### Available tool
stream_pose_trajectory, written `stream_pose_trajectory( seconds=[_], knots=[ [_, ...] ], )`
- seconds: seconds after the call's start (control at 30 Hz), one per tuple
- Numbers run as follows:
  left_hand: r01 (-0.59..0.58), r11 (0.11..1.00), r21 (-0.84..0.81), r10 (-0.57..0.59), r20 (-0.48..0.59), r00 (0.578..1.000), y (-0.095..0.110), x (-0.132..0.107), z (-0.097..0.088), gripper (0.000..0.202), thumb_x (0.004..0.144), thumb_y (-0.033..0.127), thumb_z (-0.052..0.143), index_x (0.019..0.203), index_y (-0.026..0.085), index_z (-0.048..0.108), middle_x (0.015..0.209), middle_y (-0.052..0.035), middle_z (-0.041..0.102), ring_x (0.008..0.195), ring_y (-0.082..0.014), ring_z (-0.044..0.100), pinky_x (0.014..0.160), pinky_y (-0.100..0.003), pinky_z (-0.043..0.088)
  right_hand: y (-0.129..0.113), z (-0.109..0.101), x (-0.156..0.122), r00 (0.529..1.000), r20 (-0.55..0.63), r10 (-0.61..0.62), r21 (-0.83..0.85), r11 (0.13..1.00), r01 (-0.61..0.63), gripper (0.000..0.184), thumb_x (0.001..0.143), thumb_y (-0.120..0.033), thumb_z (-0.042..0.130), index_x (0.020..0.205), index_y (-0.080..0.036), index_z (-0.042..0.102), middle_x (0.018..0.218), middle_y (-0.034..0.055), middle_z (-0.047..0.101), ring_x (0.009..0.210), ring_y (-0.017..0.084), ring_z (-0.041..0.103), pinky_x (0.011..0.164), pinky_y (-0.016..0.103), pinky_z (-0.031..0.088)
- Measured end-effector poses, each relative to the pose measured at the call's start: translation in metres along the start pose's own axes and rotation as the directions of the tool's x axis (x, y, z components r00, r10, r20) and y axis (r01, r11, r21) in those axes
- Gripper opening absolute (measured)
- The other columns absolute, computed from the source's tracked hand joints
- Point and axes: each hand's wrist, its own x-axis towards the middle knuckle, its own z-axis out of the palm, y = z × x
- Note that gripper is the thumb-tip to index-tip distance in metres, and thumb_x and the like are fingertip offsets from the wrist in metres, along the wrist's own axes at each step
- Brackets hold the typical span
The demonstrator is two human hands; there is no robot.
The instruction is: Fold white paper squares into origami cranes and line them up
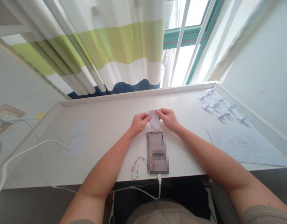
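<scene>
A small white sheet of paper [154,119] is held up between my two hands, just beyond the far end of the phone. My left hand [140,123] pinches its left edge with thumb and fingers. On the other side, my right hand [168,118] grips the upper right edge between thumb and forefinger. The phone [157,152] lies flat below the paper, its screen blurred out and a white cable [159,180] plugged into its near end. A beaded strap with pink pieces [134,168] lies left of the phone.
Several folded paper cranes [218,104] stand at the back right of the white desk [106,124]. Nearer lies a written sheet [241,144]. Blank paper pieces [79,128] rest at the left, with a loose white cable [33,146] reaching over them. A raised rim [138,93] borders the desk's back.
</scene>
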Motion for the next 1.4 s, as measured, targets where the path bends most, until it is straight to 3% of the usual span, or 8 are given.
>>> stream_pose_trajectory(
  seconds=[0.27,0.47,0.6,0.77,0.97,1.1,1.27,1.4],
  knots=[
    [0.03,0.993,0.118,-0.034,0.034,0.999,0.008,-0.004,0.006,0.049,0.087,0.064,0.076,0.071,0.018,0.068,0.066,-0.0009,0.063,0.063,-0.0142,0.054,0.064,-0.029,0.047,-0.002,0.003,0.002,0.993,-0.078,-0.087,-0.056,0.995,0.083,0.063,0.075,-0.083,0.081,0.07,-0.02,0.074,0.064,0.0019,0.066,0.062,0.017,0.058,0.058,0.031,0.049],
    [0.007,0.983,0.184,-0.001,-0.03,1.0,0.003,-0.003,0.005,0.054,0.088,0.069,0.072,0.068,0.019,0.065,0.062,-0.0009,0.059,0.061,-0.0144,0.052,0.06,-0.029,0.042,0.005,-0.001,0.001,0.996,0.064,-0.064,-0.228,0.971,0.077,0.075,0.084,-0.092,0.062,0.062,-0.021,0.061,0.059,0.0016,0.059,0.057,0.014,0.051,0.054,0.03,0.041],
    [0.012,0.981,0.192,0.002,-0.07,0.998,0.002,-0.002,0.005,0.053,0.088,0.069,0.072,0.07,0.019,0.067,0.063,-0.0013,0.061,0.06,-0.0149,0.053,0.059,-0.029,0.042,0.007,-0.001,0.003,0.992,0.09,-0.084,-0.278,0.955,0.106,0.076,0.087,-0.093,0.056,0.061,-0.022,0.055,0.058,0.0012,0.056,0.057,0.014,0.049,0.054,0.029,0.037],
    [0.023,0.976,0.217,0.006,-0.132,0.991,0.007,-0.004,0.004,0.055,0.09,0.066,0.07,0.061,0.021,0.06,0.06,-0.001,0.059,0.059,-0.0151,0.054,0.06,-0.029,0.046,0.004,-0.001,0.003,0.977,0.212,-0.037,-0.34,0.934,0.109,0.075,0.092,-0.089,0.05,0.058,-0.022,0.052,0.055,0.0006,0.054,0.055,0.014,0.047,0.056,0.03,0.037],
    [0.022,0.978,0.206,0.011,-0.156,0.988,0.009,-0.003,0.004,0.054,0.093,0.063,0.068,0.06,0.021,0.059,0.06,-0.0012,0.06,0.059,-0.0151,0.055,0.061,-0.029,0.047,0.003,-0.003,0.004,0.971,0.238,0.013,-0.385,0.919,0.082,0.072,0.094,-0.087,0.047,0.063,-0.022,0.056,0.06,0.0041,0.062,0.059,0.017,0.054,0.059,0.031,0.04],
    [0.015,0.977,0.212,0.021,-0.164,0.986,0.009,-0.003,0.003,0.055,0.092,0.065,0.068,0.061,0.021,0.059,0.059,-0.0009,0.059,0.059,-0.0153,0.055,0.061,-0.029,0.048,0.003,-0.004,0.006,0.968,0.251,-0.017,-0.492,0.859,0.143,0.069,0.097,-0.083,0.041,0.061,-0.024,0.046,0.058,0.0008,0.053,0.06,0.016,0.047,0.061,0.032,0.036],
    [0.027,0.977,0.21,0.007,-0.161,0.987,0.01,-0.002,-0.002,0.055,0.089,0.07,0.07,0.067,0.021,0.064,0.062,-0.0015,0.063,0.061,-0.0157,0.057,0.063,-0.03,0.049,0.0,-0.006,0.002,0.932,0.362,0.013,-0.467,0.868,0.169,0.062,0.097,-0.078,0.045,0.065,-0.025,0.045,0.06,-0.0019,0.05,0.061,0.015,0.044,0.061,0.031,0.035],
    [0.029,0.981,0.194,-0.005,-0.124,0.992,0.01,-0.001,-0.005,0.056,0.088,0.07,0.072,0.065,0.02,0.063,0.063,-0.002,0.064,0.062,-0.0155,0.057,0.065,-0.03,0.049,-0.003,-0.01,-0.002,0.921,0.383,0.075,-0.411,0.906,0.097,0.062,0.099,-0.075,0.048,0.062,-0.024,0.047,0.055,-0.0025,0.049,0.056,0.014,0.044,0.059,0.031,0.036]
  ],
)
